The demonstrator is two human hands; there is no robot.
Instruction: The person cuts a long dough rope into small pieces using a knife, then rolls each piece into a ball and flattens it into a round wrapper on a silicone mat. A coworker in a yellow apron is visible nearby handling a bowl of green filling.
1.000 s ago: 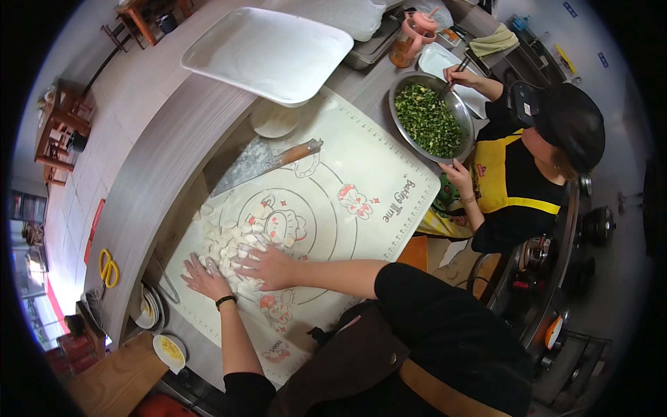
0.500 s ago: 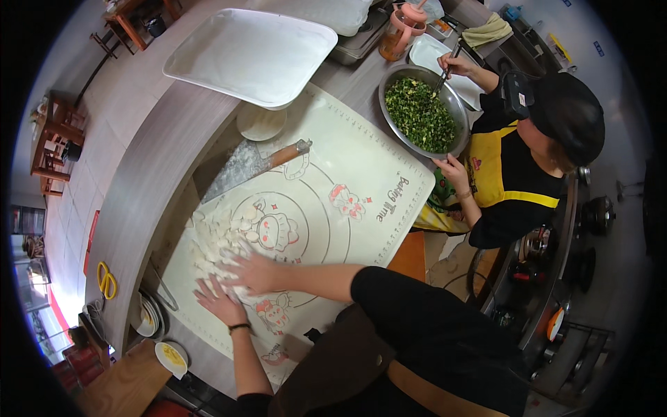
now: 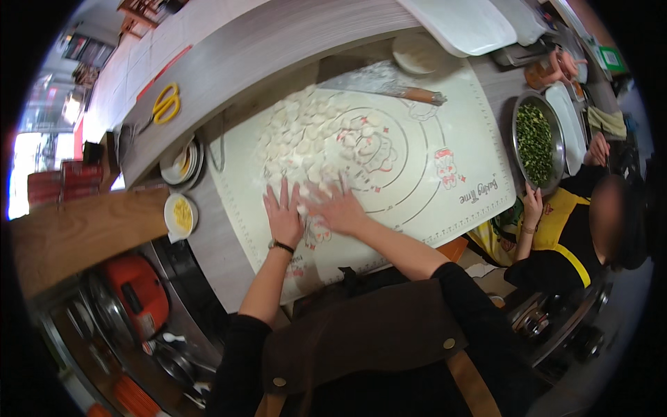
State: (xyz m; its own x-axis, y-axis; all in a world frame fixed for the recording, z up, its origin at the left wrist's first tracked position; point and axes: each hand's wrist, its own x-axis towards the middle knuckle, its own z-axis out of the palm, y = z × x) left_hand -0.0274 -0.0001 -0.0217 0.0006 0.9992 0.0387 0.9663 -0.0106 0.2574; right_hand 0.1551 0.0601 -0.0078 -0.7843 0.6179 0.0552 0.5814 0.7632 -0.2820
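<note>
Dough pieces [image 3: 299, 135], small, pale and floury, lie in a loose spread on the left half of a cream printed mat [image 3: 462, 104], reaching down to the person's fingertips. The left hand [image 3: 285, 219] is palm down at the near edge of the spread, its fingers wide apart and pointing away from the body; a dark band [image 3: 281, 246] circles the wrist. The right hand [image 3: 338, 210], just beside it, is also palm down with spread fingers, but motion blurs it, and I cannot tell how firmly it presses on the pieces beneath. Neither hand is gripping anything

Beyond the spread, a flour-dusted blade with a wooden handle [image 3: 420, 94] lies across the mat's far side, near a round white bowl [image 3: 410, 66]. To the left are stacked plates [image 3: 194, 170] and a white bowl of yellow food [image 3: 182, 214]; yellow-handled scissors [image 3: 165, 104] rest on the raised grey ledge [image 3: 236, 45]. A white tray [image 3: 465, 28] sits at the upper right. Farther right, a co-worker in a yellow apron [image 3: 549, 222] has one hand [image 3: 532, 206] on a steel bowl [image 3: 557, 135] full of chopped greens [image 3: 533, 142]
</note>
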